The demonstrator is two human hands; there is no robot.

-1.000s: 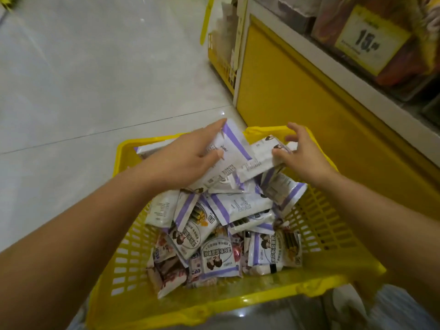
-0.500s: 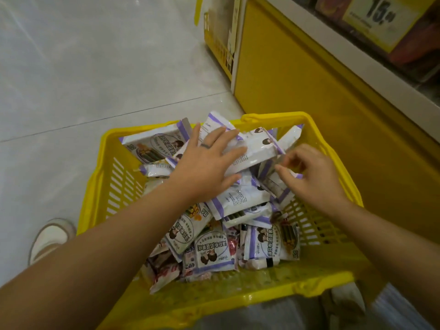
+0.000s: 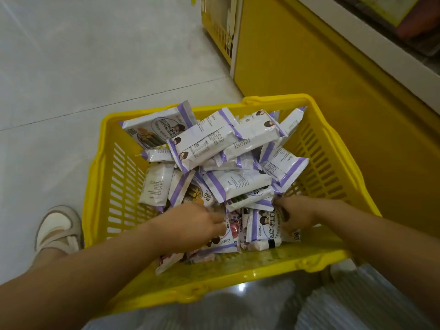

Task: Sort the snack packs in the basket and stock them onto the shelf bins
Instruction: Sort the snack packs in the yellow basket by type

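A yellow plastic basket (image 3: 114, 182) on the floor holds several white-and-purple snack packs (image 3: 235, 179), piled highest at its far side. Red-and-white packs (image 3: 234, 232) lie low at the near side. My left hand (image 3: 190, 222) reaches into the near middle of the pile, fingertips among the packs there; whether it holds one I cannot tell. My right hand (image 3: 295, 213) is at the near right, fingers curled against an upright white-and-purple pack (image 3: 262, 228). Its fingertips are partly hidden behind packs.
A yellow shelf base (image 3: 321, 96) with a white ledge (image 3: 381, 53) rises at the right of the basket. A second yellow rack (image 3: 219, 27) stands at the top middle. Grey tiled floor (image 3: 71, 67) spreads to the left. My shoe (image 3: 57, 229) stands left of the basket.
Both hands came off the far top packs and moved to the near side of the basket. The packs they pushed now lie heaped at the far side. The view tilted further down.
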